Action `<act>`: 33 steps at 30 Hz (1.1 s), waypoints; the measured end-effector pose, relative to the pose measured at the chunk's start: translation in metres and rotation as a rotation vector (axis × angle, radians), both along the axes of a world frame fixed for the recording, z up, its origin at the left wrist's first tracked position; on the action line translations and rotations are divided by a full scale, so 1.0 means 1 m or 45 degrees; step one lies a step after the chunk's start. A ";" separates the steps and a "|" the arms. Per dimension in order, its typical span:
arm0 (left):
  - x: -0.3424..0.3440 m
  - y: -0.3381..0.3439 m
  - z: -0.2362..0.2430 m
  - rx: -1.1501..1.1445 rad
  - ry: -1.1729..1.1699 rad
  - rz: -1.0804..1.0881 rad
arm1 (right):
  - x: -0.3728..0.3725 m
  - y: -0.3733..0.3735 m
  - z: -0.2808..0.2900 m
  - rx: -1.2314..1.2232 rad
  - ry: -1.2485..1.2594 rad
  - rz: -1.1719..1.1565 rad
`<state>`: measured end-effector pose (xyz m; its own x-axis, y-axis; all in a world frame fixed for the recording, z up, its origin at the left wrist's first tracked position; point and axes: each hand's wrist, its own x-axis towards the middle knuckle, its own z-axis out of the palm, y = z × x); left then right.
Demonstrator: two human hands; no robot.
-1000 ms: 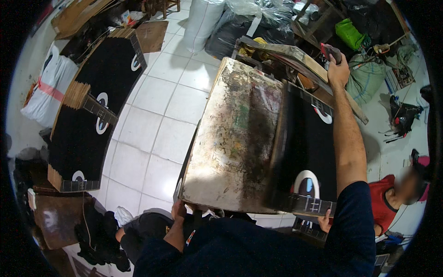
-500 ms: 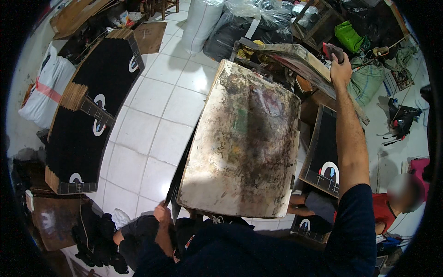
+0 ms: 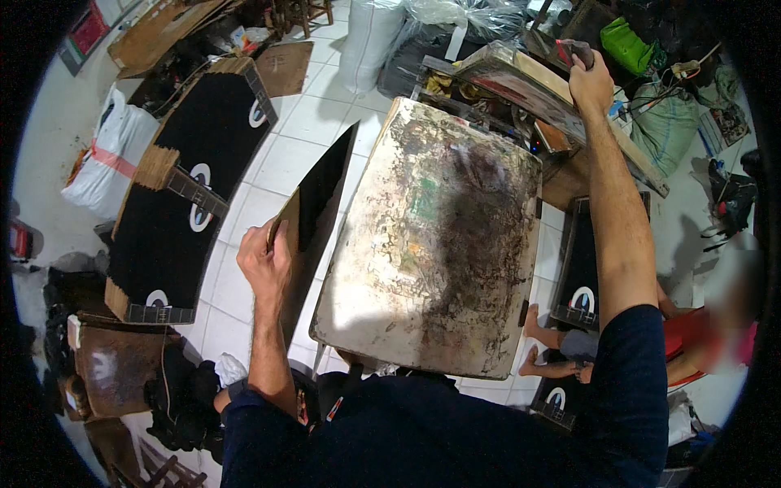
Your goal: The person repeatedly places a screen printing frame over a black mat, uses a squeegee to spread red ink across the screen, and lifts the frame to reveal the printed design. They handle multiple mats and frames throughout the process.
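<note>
My left hand (image 3: 264, 264) is closed on the edge of a thin cardboard sheet (image 3: 329, 183) with a black face, held upright and tilted left of the worktop. The worktop is a pale padded board (image 3: 423, 252) covered in dark and coloured stains, right in front of me. My right arm reaches far forward to the right. Its hand (image 3: 591, 85) is closed round a dark block (image 3: 582, 55) with a red edge, at the raised side of a wooden frame (image 3: 521, 85). Whether that block is fixed to the frame, I cannot tell.
Stacked black cardboard sheets (image 3: 203, 114) with printed eyes stand on the left, and more black sheets (image 3: 582, 268) lie on the right. A person in a red top (image 3: 683, 346) sits at the lower right. White sacks (image 3: 370, 45) and plastic bags fill the back.
My left hand has risen and moved forward from beside my body, lifting the black-faced cardboard sheet next to the worktop. My right hand stays on the dark block at the raised frame.
</note>
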<state>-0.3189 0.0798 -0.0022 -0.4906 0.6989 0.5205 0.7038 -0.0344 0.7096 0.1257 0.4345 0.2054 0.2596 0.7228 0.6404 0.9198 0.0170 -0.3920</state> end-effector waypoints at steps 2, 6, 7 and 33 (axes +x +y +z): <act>0.017 -0.017 0.031 0.131 0.228 -0.071 | 0.001 0.002 0.002 -0.018 -0.023 0.001; 0.097 -0.051 0.054 0.329 0.566 -0.289 | 0.007 0.011 0.002 0.020 -0.042 0.075; 0.128 -0.062 0.055 0.321 0.615 -0.423 | 0.009 0.015 0.002 0.030 -0.044 0.089; 0.017 -0.160 -0.159 -0.436 -0.907 0.139 | -0.006 -0.007 0.007 0.269 -0.027 0.120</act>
<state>-0.3017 -0.0804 -0.1614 -0.6994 0.6919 -0.1794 0.0634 0.3100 0.9486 0.1199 0.4277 0.2125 0.1819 0.5925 0.7848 0.9182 0.1831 -0.3511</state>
